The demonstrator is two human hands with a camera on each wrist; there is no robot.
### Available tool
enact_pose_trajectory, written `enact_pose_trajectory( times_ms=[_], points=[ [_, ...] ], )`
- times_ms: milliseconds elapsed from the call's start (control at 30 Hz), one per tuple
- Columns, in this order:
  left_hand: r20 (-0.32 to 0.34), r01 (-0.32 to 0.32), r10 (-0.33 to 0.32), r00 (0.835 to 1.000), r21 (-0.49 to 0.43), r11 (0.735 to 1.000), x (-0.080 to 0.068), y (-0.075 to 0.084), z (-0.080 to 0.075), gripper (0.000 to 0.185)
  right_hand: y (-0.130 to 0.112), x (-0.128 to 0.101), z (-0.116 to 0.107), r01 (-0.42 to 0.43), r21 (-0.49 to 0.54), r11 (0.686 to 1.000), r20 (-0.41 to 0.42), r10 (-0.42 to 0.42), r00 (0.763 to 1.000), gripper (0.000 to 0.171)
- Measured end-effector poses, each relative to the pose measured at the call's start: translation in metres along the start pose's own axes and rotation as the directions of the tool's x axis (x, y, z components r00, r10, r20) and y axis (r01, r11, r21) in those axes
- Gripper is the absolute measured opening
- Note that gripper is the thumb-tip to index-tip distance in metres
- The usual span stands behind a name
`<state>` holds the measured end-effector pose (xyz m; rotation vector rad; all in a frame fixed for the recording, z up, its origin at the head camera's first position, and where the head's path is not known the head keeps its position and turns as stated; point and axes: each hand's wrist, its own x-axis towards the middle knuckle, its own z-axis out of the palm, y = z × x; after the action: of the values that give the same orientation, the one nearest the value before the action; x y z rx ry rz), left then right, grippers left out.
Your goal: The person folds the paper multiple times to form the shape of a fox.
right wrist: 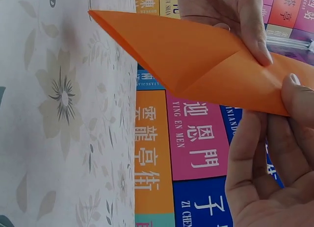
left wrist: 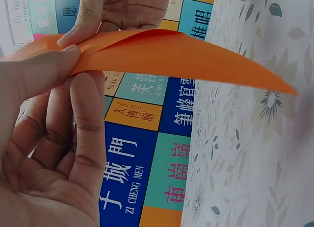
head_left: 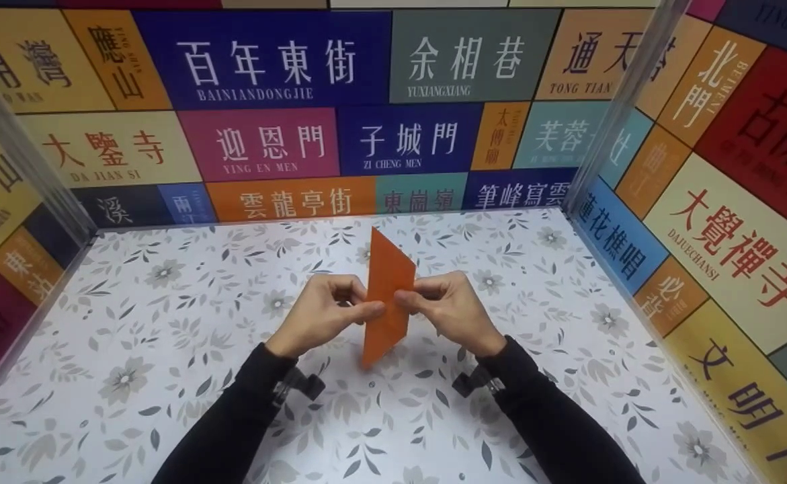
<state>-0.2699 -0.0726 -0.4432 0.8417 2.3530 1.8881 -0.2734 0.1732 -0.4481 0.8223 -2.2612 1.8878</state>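
A folded orange paper (head_left: 388, 296) is held upright above the flowered table (head_left: 164, 323), its long points toward the back wall and toward me. My left hand (head_left: 329, 310) pinches its left edge between thumb and forefinger. My right hand (head_left: 445, 306) pinches the right edge the same way. In the left wrist view the orange paper (left wrist: 186, 55) arches out from my left thumb (left wrist: 34, 72), with the right hand (left wrist: 122, 11) behind it. The right wrist view shows a diagonal crease in the paper (right wrist: 206, 65) and my right thumb (right wrist: 299, 97) on its edge.
Walls covered in coloured sign panels (head_left: 259, 60) close off the table at the back, left and right. Clear corner posts (head_left: 615, 114) stand at the back corners. Black wrist mounts (head_left: 299, 384) sit under both sleeves.
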Motion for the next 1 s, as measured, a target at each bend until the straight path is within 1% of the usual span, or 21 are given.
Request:
enact_pose_trajectory(
  times_ms=[100,167,300,400,500,633,700,867,1000],
  points=[
    [0.005,-0.002,0.002,1.000,-0.006,1.000,-0.002,0.011,0.000,0.017,0.001,0.000,-0.001,-0.002,0.011,1.000,0.018,0.001,1.000,0.013],
    [0.010,0.000,0.000,1.000,-0.007,1.000,-0.003,0.015,0.000,0.017,0.001,-0.001,-0.002,0.000,0.013,1.000,0.028,0.000,1.000,0.013],
    [0.010,0.005,-0.005,1.000,-0.003,1.000,-0.003,0.010,0.000,0.019,-0.001,0.000,-0.002,0.015,-0.002,1.000,0.026,-0.015,1.000,0.013],
    [0.008,0.015,-0.015,1.000,0.006,1.000,-0.002,0.002,-0.001,0.020,-0.002,0.001,-0.003,0.047,-0.021,0.999,0.014,-0.046,0.999,0.016],
    [0.013,0.017,-0.017,1.000,0.005,1.000,-0.001,-0.004,-0.002,0.020,-0.003,0.002,-0.003,0.062,-0.016,0.998,-0.005,-0.062,0.998,0.014],
    [0.024,0.013,-0.013,1.000,-0.006,1.000,0.000,-0.006,-0.003,0.021,-0.004,0.002,-0.003,0.046,-0.008,0.999,-0.043,-0.046,0.998,0.009],
    [0.028,0.016,-0.016,0.999,0.000,1.000,0.000,-0.005,-0.003,0.021,-0.004,0.001,-0.003,0.039,0.002,0.999,-0.051,-0.039,0.998,0.010],
    [0.035,0.030,-0.031,0.999,0.013,0.999,-0.002,0.003,-0.003,0.020,-0.003,0.000,-0.003,0.053,0.045,0.998,-0.037,-0.051,0.998,0.017],
    [0.046,0.041,-0.041,0.998,-0.003,0.999,-0.005,0.016,-0.002,0.019,-0.003,0.000,-0.003,0.075,0.053,0.996,-0.055,-0.072,0.996,0.015]
  ],
)
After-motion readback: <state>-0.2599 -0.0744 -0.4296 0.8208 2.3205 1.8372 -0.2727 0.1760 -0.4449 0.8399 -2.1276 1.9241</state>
